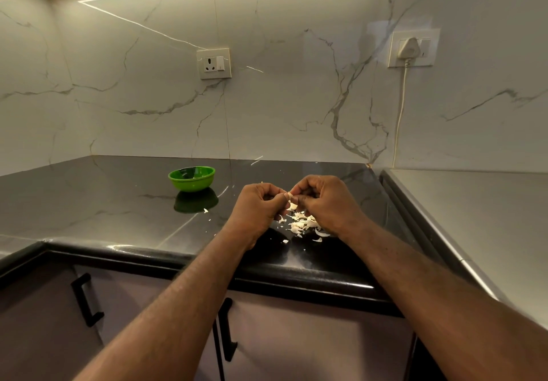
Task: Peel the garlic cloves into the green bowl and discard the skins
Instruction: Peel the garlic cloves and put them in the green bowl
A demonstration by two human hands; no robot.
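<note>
My left hand (257, 209) and my right hand (323, 202) meet above the black counter, fingers curled, both pinching one small garlic clove (291, 197) between the fingertips. Most of the clove is hidden by my fingers. Right under my hands lies a heap of pale garlic skins (302, 223) on the counter. The green bowl (192, 178) stands to the left and a little farther back, about a hand's width from my left hand; what it holds is hard to make out.
The glossy black counter (118, 202) runs into a corner with marble walls. A grey surface (474, 217) adjoins on the right. A few skin flakes (206, 210) lie near the bowl. Two wall sockets, one (412, 48) with a white plug and cord. Cabinet doors below.
</note>
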